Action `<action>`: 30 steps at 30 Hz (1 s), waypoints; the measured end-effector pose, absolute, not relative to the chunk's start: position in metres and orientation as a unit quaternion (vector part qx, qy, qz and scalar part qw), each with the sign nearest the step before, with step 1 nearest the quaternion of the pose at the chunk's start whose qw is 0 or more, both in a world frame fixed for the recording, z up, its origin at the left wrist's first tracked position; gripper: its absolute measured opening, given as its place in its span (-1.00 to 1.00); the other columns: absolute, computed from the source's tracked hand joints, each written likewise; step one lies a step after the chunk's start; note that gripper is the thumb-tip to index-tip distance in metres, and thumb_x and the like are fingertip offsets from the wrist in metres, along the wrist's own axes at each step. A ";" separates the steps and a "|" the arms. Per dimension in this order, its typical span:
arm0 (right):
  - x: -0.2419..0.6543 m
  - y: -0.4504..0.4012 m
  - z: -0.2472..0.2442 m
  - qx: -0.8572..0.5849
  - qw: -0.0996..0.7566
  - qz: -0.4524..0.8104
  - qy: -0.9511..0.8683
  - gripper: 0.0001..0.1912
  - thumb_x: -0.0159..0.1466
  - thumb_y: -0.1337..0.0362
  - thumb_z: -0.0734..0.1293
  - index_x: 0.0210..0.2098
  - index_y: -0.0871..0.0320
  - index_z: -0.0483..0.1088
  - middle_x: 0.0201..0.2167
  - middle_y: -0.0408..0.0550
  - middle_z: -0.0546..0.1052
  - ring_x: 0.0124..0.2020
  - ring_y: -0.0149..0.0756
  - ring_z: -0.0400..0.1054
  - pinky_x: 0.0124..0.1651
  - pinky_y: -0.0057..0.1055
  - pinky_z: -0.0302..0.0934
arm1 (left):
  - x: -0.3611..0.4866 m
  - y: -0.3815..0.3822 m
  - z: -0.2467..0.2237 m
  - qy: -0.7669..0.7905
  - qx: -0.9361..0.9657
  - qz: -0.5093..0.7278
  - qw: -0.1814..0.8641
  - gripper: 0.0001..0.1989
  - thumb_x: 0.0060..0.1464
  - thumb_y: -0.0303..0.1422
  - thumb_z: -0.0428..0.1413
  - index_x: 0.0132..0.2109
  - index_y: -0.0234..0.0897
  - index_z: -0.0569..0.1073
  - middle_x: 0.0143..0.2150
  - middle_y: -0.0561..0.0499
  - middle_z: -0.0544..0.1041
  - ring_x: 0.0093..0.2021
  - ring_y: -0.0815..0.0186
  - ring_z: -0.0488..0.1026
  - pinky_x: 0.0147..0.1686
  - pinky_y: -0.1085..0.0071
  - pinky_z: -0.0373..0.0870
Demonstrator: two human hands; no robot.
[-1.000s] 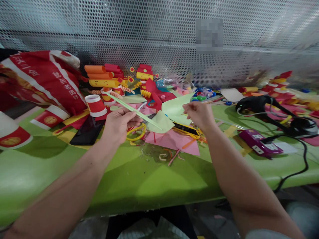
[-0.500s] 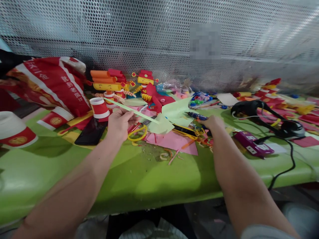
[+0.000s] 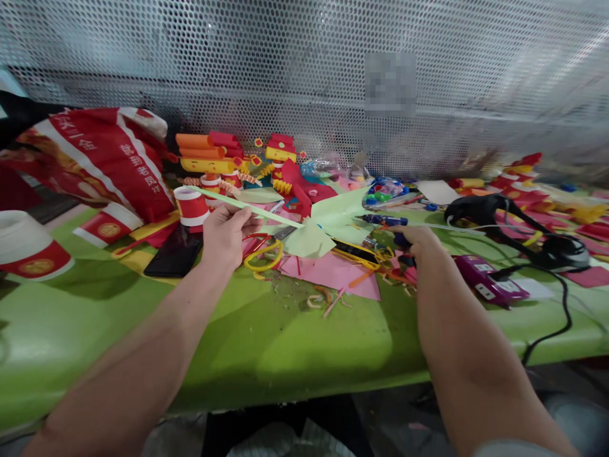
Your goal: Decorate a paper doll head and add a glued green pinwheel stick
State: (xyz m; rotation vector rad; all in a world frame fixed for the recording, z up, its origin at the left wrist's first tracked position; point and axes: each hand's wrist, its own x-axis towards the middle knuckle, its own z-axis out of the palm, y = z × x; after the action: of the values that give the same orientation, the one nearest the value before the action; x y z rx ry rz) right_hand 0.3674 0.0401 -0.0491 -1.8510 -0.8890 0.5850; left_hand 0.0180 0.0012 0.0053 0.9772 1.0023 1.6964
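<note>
My left hand is closed in a pinch on a narrow light green paper strip, which slants down to the right. The strip's right end meets or overlaps a folded light green sheet; I cannot tell if they touch. My right hand is wrapped round the handle of a dark blue hot glue gun. Its nozzle points left at the green sheet, and a clear glue stick juts out behind. Yellow-handled scissors lie beneath, near my left hand.
A black phone and red-and-white paper cups stand left, before a red bag. Paper figures line the back. At right are a purple power strip and a black headset strap. Pink paper and scraps lie centrally.
The glue gun has turned to lie more level, and its rear shows more. My right hand has shifted slightly right. The green strip in my left hand has moved a little left.
</note>
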 end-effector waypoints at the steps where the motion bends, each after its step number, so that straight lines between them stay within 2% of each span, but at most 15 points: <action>1: 0.365 0.038 -0.046 -0.764 0.488 0.244 -0.346 -0.72 -0.10 0.29 0.42 -0.62 0.14 0.18 -0.81 -0.28 0.19 -0.75 -0.42 0.14 -0.76 -0.43 0.11 | 0.018 0.001 0.005 0.406 0.395 0.688 0.454 -0.86 -0.14 -0.52 0.14 -0.54 -0.31 0.30 -0.63 0.12 0.42 -0.57 0.39 0.47 -0.48 0.49 0.43; 6: 0.347 0.029 -0.021 -0.732 0.549 0.254 -0.314 -0.85 -0.03 0.41 0.30 -0.58 0.14 0.19 -0.73 -0.25 0.27 -0.73 -0.48 0.22 -0.71 -0.54 0.14 | 0.020 0.000 0.007 0.405 0.386 0.692 0.456 -0.84 -0.12 -0.57 0.10 -0.55 -0.31 0.30 -0.65 0.13 0.41 -0.60 0.41 0.45 -0.50 0.49 0.43; 8: 0.334 0.025 -0.011 -0.640 0.621 0.289 -0.348 -0.85 -0.07 0.43 0.30 -0.57 0.14 0.19 -0.67 -0.22 0.34 -0.72 -0.49 0.24 -0.68 -0.54 0.17 | 0.020 0.000 0.007 0.403 0.384 0.695 0.454 -0.84 -0.12 -0.57 0.10 -0.56 -0.32 0.30 -0.66 0.13 0.41 -0.62 0.41 0.44 -0.51 0.49 0.43; 11: 0.308 0.014 0.003 -0.543 0.665 0.306 -0.412 -0.88 -0.10 0.39 0.29 -0.57 0.14 0.21 -0.53 -0.15 0.47 -0.75 -0.53 0.20 -0.69 -0.52 0.15 | 0.020 -0.001 0.009 0.405 0.386 0.697 0.448 -0.85 -0.12 -0.57 0.10 -0.55 -0.32 0.31 -0.64 0.12 0.43 -0.61 0.42 0.45 -0.52 0.51 0.42; 13: 0.288 0.003 0.008 -0.505 0.636 0.321 -0.487 -0.92 -0.07 0.33 0.29 -0.56 0.16 0.26 -0.49 -0.09 0.50 -0.77 -0.55 0.17 -0.71 -0.51 0.11 | 0.020 -0.002 0.010 0.407 0.384 0.699 0.446 -0.86 -0.11 -0.57 0.09 -0.54 -0.32 0.31 -0.63 0.11 0.44 -0.60 0.42 0.45 -0.54 0.53 0.41; 15: 0.270 -0.009 0.010 -0.475 0.594 0.348 -0.548 -0.87 -0.04 0.25 0.31 -0.51 0.17 0.31 -0.52 -0.08 0.51 -0.77 -0.52 0.16 -0.71 -0.50 0.09 | 0.020 -0.002 0.011 0.412 0.383 0.700 0.440 -0.86 -0.11 -0.57 0.09 -0.54 -0.32 0.31 -0.63 0.11 0.44 -0.60 0.43 0.45 -0.55 0.55 0.41; 18: 0.248 -0.023 0.009 -0.467 0.529 0.366 -0.606 -0.78 -0.04 0.16 0.37 -0.49 0.17 0.33 -0.72 -0.17 0.39 -0.76 -0.46 0.18 -0.66 -0.47 0.13 | 0.020 -0.003 0.011 0.416 0.391 0.699 0.431 -0.86 -0.09 -0.55 0.09 -0.52 -0.31 0.31 -0.63 0.12 0.44 -0.60 0.43 0.45 -0.56 0.55 0.41; 21: 0.239 -0.029 0.007 -0.485 0.470 0.361 -0.643 -0.71 -0.02 0.06 0.37 -0.50 0.18 0.32 -0.77 -0.19 0.33 -0.75 -0.44 0.18 -0.65 -0.47 0.11 | 0.020 -0.003 0.010 0.415 0.396 0.700 0.425 -0.87 -0.10 -0.54 0.11 -0.52 -0.31 0.31 -0.62 0.12 0.45 -0.59 0.42 0.46 -0.54 0.53 0.44; 25: 0.237 -0.030 0.005 -0.481 0.441 0.310 -0.692 -0.63 0.04 -0.04 0.31 -0.49 0.18 0.29 -0.73 -0.20 0.29 -0.71 -0.45 0.17 -0.63 -0.47 0.07 | 0.019 -0.002 0.010 0.415 0.395 0.709 0.412 -0.86 -0.11 -0.52 0.12 -0.53 -0.31 0.30 -0.62 0.11 0.45 -0.59 0.38 0.47 -0.54 0.49 0.45; 30: 0.237 -0.029 0.001 -0.490 0.421 0.192 -0.739 -0.61 0.11 -0.07 0.24 -0.49 0.16 0.28 -0.67 -0.15 0.29 -0.60 -0.39 0.17 -0.55 -0.44 0.07 | 0.020 -0.004 0.014 0.419 0.386 0.712 0.411 -0.83 -0.08 -0.57 0.08 -0.55 -0.31 0.30 -0.66 0.13 0.44 -0.61 0.41 0.46 -0.59 0.54 0.40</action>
State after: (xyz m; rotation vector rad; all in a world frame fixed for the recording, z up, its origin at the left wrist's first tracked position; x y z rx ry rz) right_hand 0.2374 -0.0291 0.0009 -1.2283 -1.8513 0.4802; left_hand 0.0196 -0.0038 0.0145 0.9702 1.0542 1.7914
